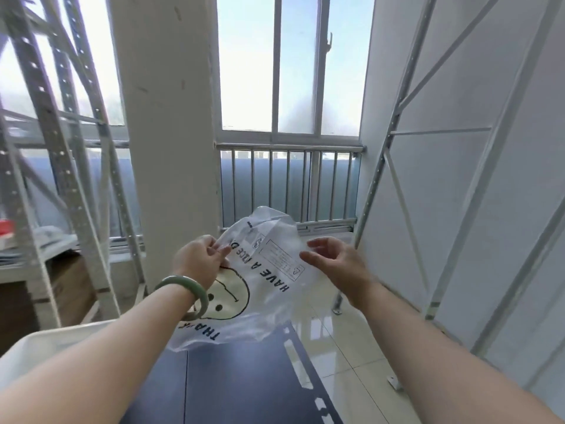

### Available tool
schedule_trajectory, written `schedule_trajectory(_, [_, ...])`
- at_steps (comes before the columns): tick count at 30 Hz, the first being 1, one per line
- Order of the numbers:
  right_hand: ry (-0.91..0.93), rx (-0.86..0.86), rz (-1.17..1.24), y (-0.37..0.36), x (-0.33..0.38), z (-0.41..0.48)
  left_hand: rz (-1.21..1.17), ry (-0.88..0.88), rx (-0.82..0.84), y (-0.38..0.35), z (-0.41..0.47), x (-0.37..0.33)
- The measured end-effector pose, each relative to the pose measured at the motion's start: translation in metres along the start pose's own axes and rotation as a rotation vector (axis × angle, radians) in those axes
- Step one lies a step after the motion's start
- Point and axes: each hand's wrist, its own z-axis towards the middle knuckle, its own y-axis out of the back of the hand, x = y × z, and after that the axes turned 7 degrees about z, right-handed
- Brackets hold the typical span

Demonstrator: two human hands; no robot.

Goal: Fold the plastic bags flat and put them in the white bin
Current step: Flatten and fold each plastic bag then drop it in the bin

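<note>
My left hand (198, 260) pinches the smiley-print plastic bag (269, 289) at its left edge; my right hand (333, 264) hangs released beside it. Recommended: grip the opposite edge, pull taut, then crease.

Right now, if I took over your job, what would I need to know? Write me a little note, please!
Left hand: pinches the plastic bag at its left edge, holding it up in the air.
Right hand: open, fingers relaxed by the bag's right side; I cannot tell if it touches.
White bin: low on the left, beside the dark table; its inside is hidden.
Done: this bag is in hand, still crumpled.
Left: fold it flat, then put it in the bin.
</note>
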Motion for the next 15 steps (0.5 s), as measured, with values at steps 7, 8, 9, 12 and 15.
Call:
schedule_trajectory(7, [0.079,0.155,-0.068,-0.064,0.033,-0.004,-0.160,0.026,-0.035,0.051,-0.030,0.053])
schedule_trajectory(8, [0.112,0.196,-0.116,-0.072,0.039,-0.008,-0.178,-0.015,-0.039,0.060,-0.034,0.055])
schedule_trajectory(9, [0.145,0.228,-0.163,-0.080,0.045,-0.012,-0.191,-0.049,-0.045,0.069,-0.037,0.055])
schedule_trajectory(12, [0.231,0.260,-0.263,-0.095,0.061,-0.025,-0.129,-0.155,-0.077,0.089,-0.046,0.050])
schedule_trajectory(15, [0.282,0.271,-0.320,-0.101,0.074,-0.034,-0.056,-0.180,-0.092,0.109,-0.055,0.043])
